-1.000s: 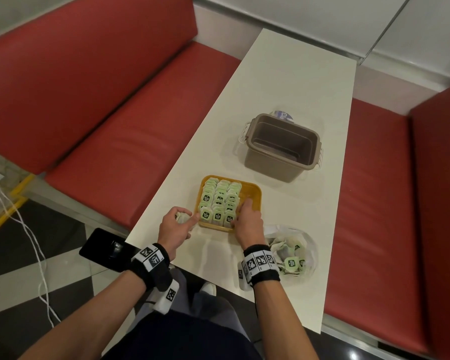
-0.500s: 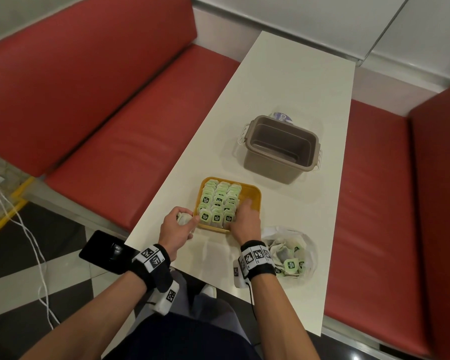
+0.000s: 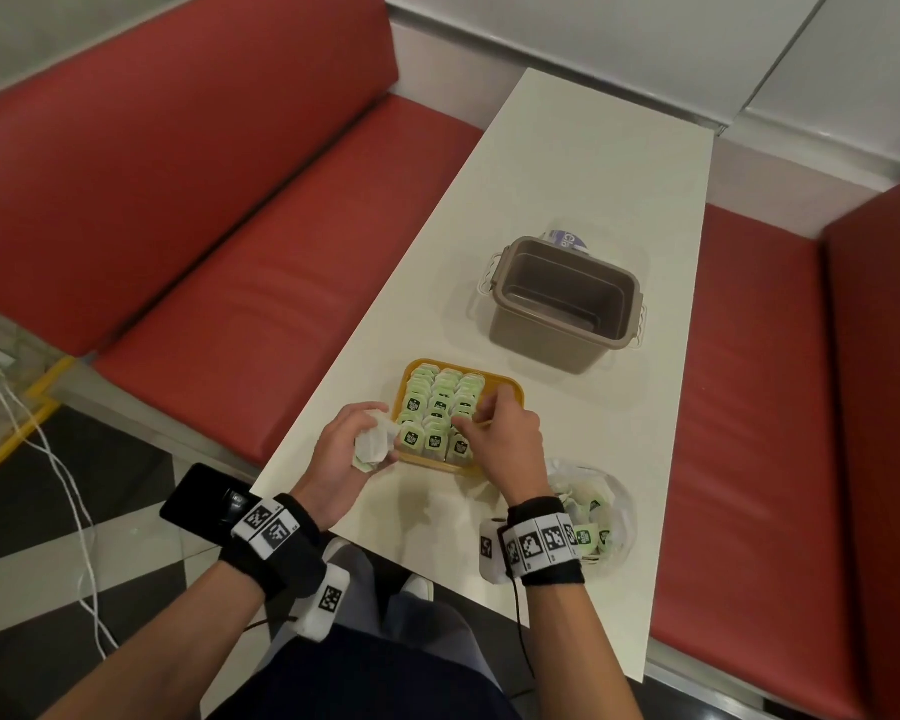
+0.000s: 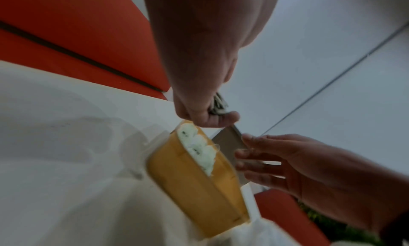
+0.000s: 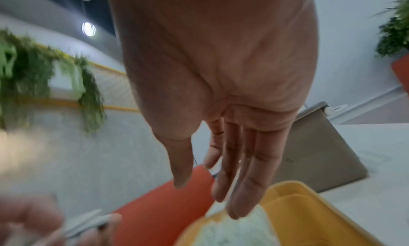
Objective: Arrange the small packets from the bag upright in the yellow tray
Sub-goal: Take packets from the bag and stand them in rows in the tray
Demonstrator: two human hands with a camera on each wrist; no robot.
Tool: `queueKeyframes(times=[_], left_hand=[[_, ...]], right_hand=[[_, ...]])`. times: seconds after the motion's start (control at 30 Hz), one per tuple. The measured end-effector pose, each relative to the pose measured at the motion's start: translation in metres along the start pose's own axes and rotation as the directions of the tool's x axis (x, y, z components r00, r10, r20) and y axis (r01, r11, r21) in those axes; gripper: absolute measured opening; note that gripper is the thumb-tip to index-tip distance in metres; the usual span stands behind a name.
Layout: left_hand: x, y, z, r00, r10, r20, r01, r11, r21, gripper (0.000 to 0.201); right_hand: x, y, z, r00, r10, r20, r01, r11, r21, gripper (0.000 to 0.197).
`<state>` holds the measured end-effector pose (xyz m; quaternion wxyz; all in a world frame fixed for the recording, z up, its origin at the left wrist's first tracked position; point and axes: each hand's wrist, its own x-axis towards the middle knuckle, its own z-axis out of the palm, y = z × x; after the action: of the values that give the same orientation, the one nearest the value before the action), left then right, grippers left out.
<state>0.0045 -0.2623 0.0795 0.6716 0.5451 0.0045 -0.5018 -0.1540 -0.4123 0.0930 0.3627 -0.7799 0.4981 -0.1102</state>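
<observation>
The yellow tray sits on the white table, filled with rows of upright green-and-white packets. My left hand hovers at the tray's near left corner and grips a small stack of packets, also seen edge-on as held packets. My right hand reaches over the tray's near right part. Its fingers are straight, touch the packet tops and hold nothing. The clear bag with more packets lies right of my right wrist.
An empty brown bin stands beyond the tray, with a small round lid behind it. Red bench seats run along both sides of the table. A dark phone juts past the near left table corner. The bag lies close to the near table edge.
My left hand has lifted and turned a little, so its packets show more. My right hand's fingers have shifted left across the front rows in the tray.
</observation>
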Motion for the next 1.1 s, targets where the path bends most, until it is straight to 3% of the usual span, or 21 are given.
queueKeyframes(times=[0.2, 0.43, 0.57, 0.67, 0.87, 1.1], left_hand=[[-0.018, 0.010, 0.020, 0.987, -0.019, 0.157, 0.036, 0.994, -0.107, 0.030], [-0.023, 0.009, 0.037, 0.979, 0.027, 0.204, -0.014, 0.998, -0.065, 0.033], [-0.026, 0.010, 0.041, 0.978, 0.052, 0.202, -0.042, 0.998, -0.057, 0.038], [-0.027, 0.010, 0.041, 0.973, 0.070, 0.221, -0.070, 0.998, -0.010, 0.040], [-0.024, 0.009, 0.039, 0.972, 0.058, 0.229, -0.067, 0.997, 0.030, 0.038], [-0.018, 0.003, 0.033, 0.968, 0.020, 0.249, -0.055, 0.989, 0.137, 0.035]], right_hand=[[-0.024, -0.027, -0.018, 0.993, -0.115, -0.009, 0.113, 0.948, 0.297, 0.016], [-0.048, -0.045, -0.028, 0.969, -0.238, 0.066, 0.191, 0.891, 0.412, 0.033], [-0.051, -0.039, -0.022, 0.944, -0.316, 0.096, 0.265, 0.897, 0.354, 0.048], [-0.051, -0.033, -0.020, 0.929, -0.368, 0.048, 0.344, 0.903, 0.259, 0.039], [-0.056, -0.026, -0.018, 0.922, -0.387, 0.010, 0.378, 0.905, 0.194, 0.029], [-0.060, -0.017, -0.026, 0.934, -0.358, -0.021, 0.352, 0.904, 0.243, 0.027]])
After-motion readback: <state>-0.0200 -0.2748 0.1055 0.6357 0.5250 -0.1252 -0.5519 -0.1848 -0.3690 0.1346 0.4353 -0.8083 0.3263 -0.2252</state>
